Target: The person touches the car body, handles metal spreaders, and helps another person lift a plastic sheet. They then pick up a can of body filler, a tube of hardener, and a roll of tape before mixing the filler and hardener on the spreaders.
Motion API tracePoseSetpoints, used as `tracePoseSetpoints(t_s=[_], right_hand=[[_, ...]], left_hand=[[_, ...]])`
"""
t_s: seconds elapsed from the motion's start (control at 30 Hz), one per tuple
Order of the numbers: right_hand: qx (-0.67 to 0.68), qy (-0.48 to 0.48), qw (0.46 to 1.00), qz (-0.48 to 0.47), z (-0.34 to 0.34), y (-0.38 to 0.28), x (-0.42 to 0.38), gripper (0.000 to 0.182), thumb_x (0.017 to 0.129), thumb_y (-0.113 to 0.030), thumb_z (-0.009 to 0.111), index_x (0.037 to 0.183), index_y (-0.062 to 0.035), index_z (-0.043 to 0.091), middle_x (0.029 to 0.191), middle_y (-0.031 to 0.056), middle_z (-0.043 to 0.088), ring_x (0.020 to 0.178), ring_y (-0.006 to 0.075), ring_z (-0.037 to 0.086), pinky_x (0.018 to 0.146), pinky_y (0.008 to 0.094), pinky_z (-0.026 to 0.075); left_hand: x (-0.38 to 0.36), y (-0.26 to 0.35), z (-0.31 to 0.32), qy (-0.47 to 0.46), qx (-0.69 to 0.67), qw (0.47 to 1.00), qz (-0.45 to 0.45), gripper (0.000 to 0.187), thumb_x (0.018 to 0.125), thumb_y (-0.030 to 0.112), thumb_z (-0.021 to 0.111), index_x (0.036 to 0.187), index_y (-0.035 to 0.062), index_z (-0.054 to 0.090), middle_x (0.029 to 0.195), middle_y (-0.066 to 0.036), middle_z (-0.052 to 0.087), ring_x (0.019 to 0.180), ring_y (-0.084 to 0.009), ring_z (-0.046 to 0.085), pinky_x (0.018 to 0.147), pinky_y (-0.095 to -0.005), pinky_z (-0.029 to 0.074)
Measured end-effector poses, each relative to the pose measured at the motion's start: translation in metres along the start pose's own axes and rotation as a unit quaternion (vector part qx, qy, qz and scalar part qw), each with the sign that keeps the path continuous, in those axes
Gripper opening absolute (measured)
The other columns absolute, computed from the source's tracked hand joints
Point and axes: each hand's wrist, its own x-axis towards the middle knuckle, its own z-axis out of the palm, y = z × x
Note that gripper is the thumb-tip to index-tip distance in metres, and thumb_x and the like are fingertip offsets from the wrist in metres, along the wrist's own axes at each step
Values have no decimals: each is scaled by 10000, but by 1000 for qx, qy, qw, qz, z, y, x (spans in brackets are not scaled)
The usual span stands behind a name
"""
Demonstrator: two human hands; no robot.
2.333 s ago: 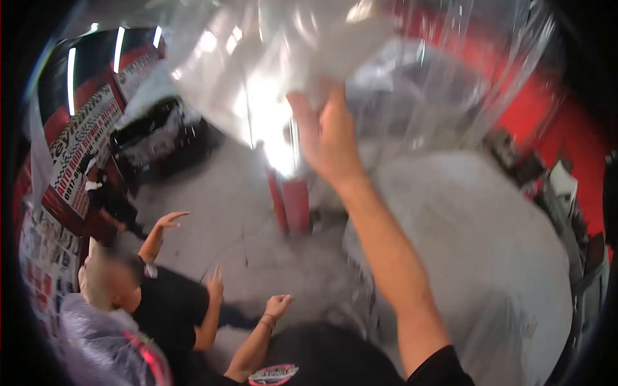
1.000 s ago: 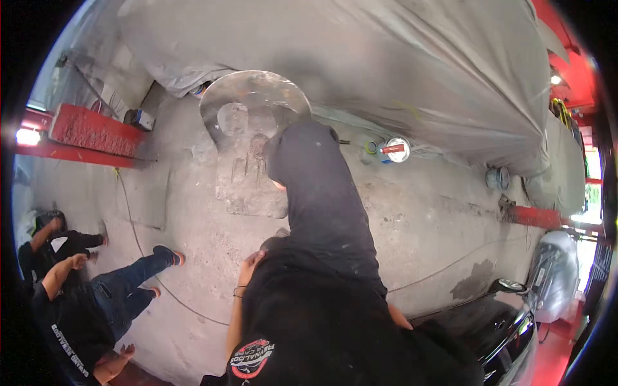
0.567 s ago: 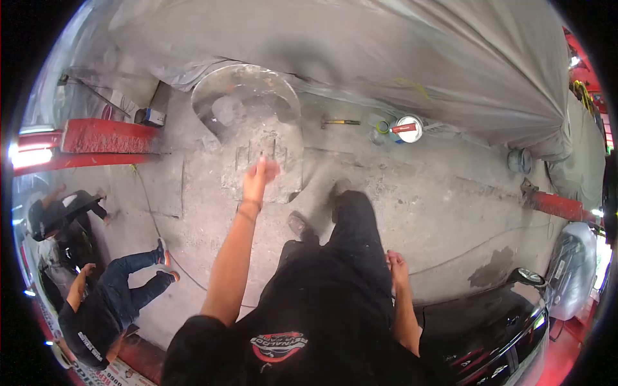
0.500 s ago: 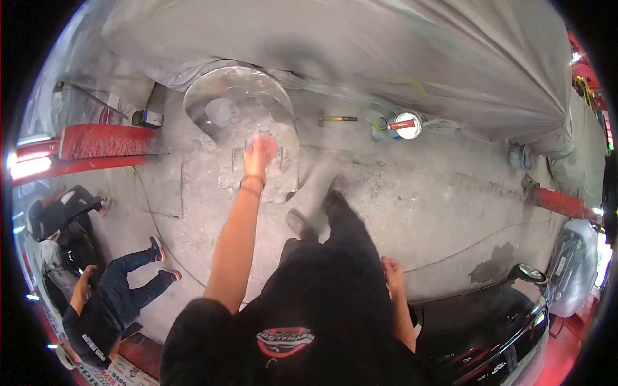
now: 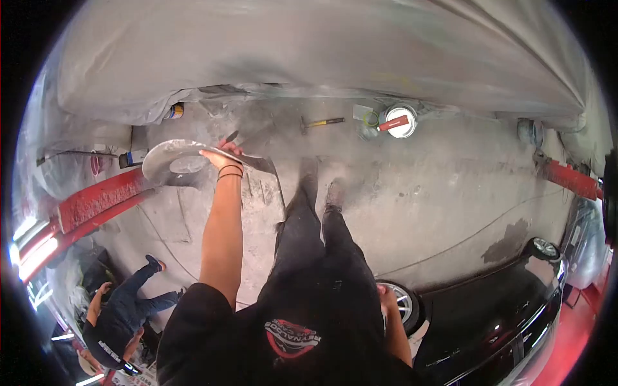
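My left hand (image 5: 222,158) is closed on the edge of a dusty grey curved car panel (image 5: 161,154), which looks like a fender with its wheel arch. The panel is tilted and has a pale round patch or opening near its left end. Just past my fingers a small red pad with a dark tip (image 5: 230,138) shows; whether it is in my grip I cannot tell. My right hand (image 5: 387,297) hangs low at my side, fingers curled, with nothing seen in it. Behind that hand, in this view, lies a car wheel (image 5: 417,307).
A hammer (image 5: 324,122) lies on the floor near the draped sheeting (image 5: 309,45). Right of it stands a white-lidded bucket (image 5: 409,130) with a red tool on top. A red lift arm (image 5: 96,202) is at left, near another person (image 5: 122,315). A black car (image 5: 489,321) stands at right.
The panel has been tipped up from the floor and shifted left, with my left hand now gripping its edge. My right hand has dropped a little. My view and feet have moved.
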Motion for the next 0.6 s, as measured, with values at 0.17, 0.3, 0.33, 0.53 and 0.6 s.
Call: tracePoseSetpoints(t_s=[0.17, 0.3, 0.33, 0.53, 0.6], right_hand=[[172, 6, 984, -56, -30, -201, 9, 443, 1016, -398, 628, 1068, 36, 704, 869, 123, 733, 797, 244, 703, 754, 375, 554], [138, -6, 985, -100, -38, -285, 64, 363, 1024, -332, 648, 1138, 4, 721, 890, 92, 737, 821, 180, 695, 788, 350, 555], [99, -1, 992, -78, -43, -313, 73, 353, 1027, -318, 645, 1151, 4, 719, 912, 109, 744, 845, 190, 706, 813, 345, 557], [103, 16, 984, -143, -34, -392, 153, 312, 1011, -271, 665, 1170, -9, 718, 1003, 146, 765, 928, 218, 742, 856, 341, 562], [102, 23, 985, -139, -25, -406, 177, 301, 1006, -259, 671, 1170, -12, 719, 1009, 146, 768, 933, 218, 743, 857, 343, 563]], left_hand=[[24, 20, 1, 21, -22, 999, 9, 812, 924, 830, 254, 1045, 71, 514, 585, -17, 330, 482, -200, 324, 446, -366, 301], [62, 80, 17, -27, 6, 999, 32, 598, 895, 695, 357, 877, 107, 463, 579, -9, 351, 480, -210, 339, 482, -400, 341], [61, 98, 36, -15, 14, 998, 54, 598, 885, 699, 363, 845, 110, 456, 578, -7, 353, 478, -211, 341, 502, -416, 360], [164, 164, 61, 28, 192, 978, 77, 960, 941, 751, 232, 1312, -73, 556, 1228, -256, 644, 1081, -397, 638, 955, -531, 521], [137, 155, 61, -45, 137, 987, 67, 858, 1005, 598, 338, 1579, -35, 262, 1617, -251, 393, 1474, -449, 417, 1183, -584, 366]])
